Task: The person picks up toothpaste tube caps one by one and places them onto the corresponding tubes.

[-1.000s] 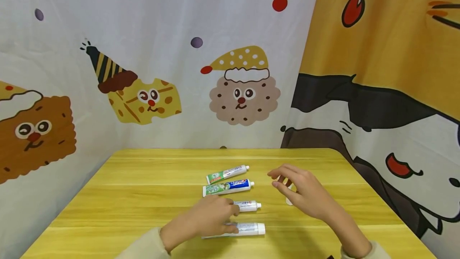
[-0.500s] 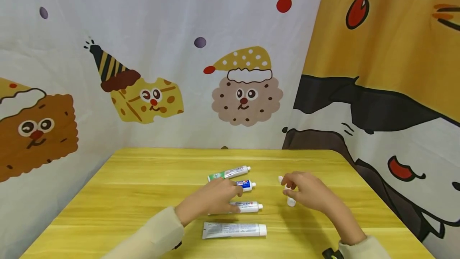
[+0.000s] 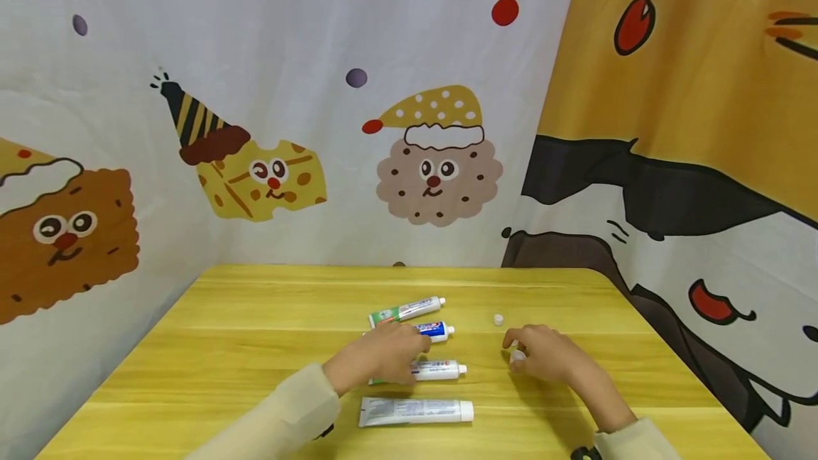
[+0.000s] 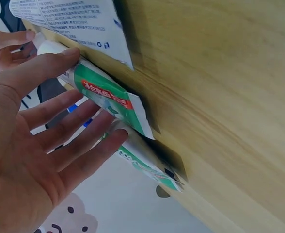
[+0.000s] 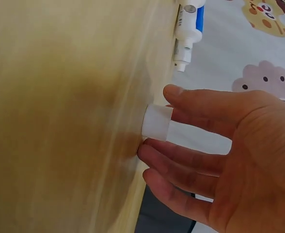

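Several toothpaste tubes lie in a rough column on the table in the head view. My left hand (image 3: 383,353) is over the blue-and-white tube (image 3: 436,332) and the silver-white tube (image 3: 439,370) in front of it, hiding their left parts. In the left wrist view its thumb rests along a tube with a green and red end (image 4: 106,97), the fingers extended loosely on the far side. My right hand (image 3: 546,353) reaches around a white cap (image 5: 157,122) standing on the table. Its thumb and fingers are spread around that cap, without a visible pinch.
Another small white cap (image 3: 498,319) stands farther back. The back tube (image 3: 409,311) and the front tube (image 3: 415,412) lie apart from the left hand. A patterned curtain (image 3: 307,34) hangs behind the wooden table (image 3: 224,346).
My left hand has moved from the front tubes back to the middle ones, uncovering the front tube. My right hand has moved forward over the caps, then slightly back toward me, uncovering the rear cap.
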A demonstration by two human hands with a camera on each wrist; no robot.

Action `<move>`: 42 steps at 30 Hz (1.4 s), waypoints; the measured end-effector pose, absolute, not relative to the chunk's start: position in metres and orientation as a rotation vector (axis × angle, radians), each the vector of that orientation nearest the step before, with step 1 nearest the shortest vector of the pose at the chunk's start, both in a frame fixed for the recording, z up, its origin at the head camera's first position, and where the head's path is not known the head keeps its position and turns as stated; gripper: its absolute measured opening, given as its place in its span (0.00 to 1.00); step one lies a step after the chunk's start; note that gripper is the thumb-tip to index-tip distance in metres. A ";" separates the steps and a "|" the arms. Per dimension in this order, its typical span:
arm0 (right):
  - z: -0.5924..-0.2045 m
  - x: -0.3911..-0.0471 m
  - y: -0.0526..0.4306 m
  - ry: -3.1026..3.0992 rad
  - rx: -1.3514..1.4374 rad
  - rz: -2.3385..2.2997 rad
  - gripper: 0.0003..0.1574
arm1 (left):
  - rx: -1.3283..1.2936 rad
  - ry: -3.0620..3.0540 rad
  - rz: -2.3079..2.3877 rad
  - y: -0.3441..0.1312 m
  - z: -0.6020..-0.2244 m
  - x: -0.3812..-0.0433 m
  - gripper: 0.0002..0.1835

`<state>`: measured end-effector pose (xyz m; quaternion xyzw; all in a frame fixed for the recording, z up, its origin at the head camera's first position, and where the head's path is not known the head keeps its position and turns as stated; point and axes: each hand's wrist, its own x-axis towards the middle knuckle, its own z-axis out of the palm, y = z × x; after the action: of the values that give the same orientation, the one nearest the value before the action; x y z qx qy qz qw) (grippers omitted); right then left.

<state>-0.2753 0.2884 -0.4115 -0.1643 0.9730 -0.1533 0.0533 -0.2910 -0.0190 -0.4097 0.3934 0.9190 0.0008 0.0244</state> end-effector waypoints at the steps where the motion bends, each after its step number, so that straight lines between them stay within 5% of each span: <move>1: -0.413 -0.276 0.289 2.954 -0.519 -0.467 0.15 | 1.214 2.838 0.003 -0.019 -0.410 -0.292 0.26; 10: -0.421 -0.279 0.298 2.964 -0.736 -0.488 0.10 | 1.215 2.827 -0.057 -0.012 -0.418 -0.297 0.12; 25: -0.410 -0.276 0.298 2.995 -0.711 -0.521 0.13 | 1.293 2.832 -0.186 -0.007 -0.417 -0.297 0.17; 42: -0.349 -0.248 0.279 3.095 -0.777 -0.590 0.09 | 1.356 2.988 0.230 -0.022 -0.395 -0.287 0.16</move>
<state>-0.2480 0.2790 -0.3488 -0.2391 0.9525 -0.1816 -0.0516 -0.2874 -0.0222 -0.3945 0.4113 0.9058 0.0697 -0.0737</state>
